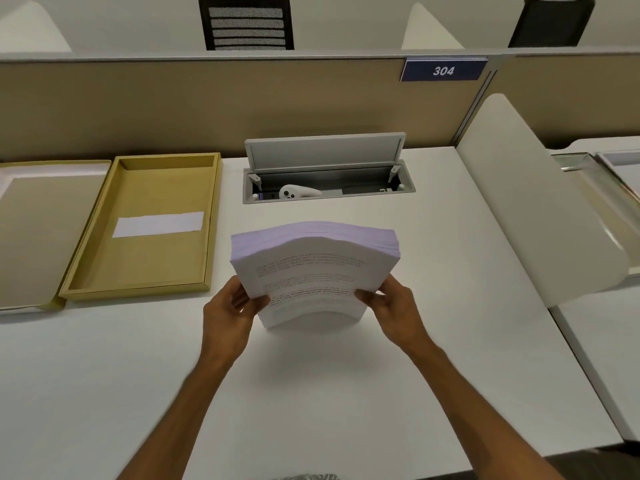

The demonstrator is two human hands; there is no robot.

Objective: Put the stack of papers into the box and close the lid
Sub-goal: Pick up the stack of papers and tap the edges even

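A thick stack of printed white papers [311,268] stands tilted in the middle of the white desk, its lower edge near the desk surface and its pages bowed. My left hand [230,308] grips its left side and my right hand [391,306] grips its right side. To the left lies an open tan box [104,271], shallow and rectangular, with a white slip [157,224] on its floor. Further left, its lid [31,233] lies flat with the inside up, cut off by the frame's edge.
An open grey cable hatch [325,168] sits in the desk behind the stack. A beige partition [207,105] with a "304" sign [443,70] backs the desk. A white side divider [540,209] stands at the right, with clear trays [602,188] beyond it.
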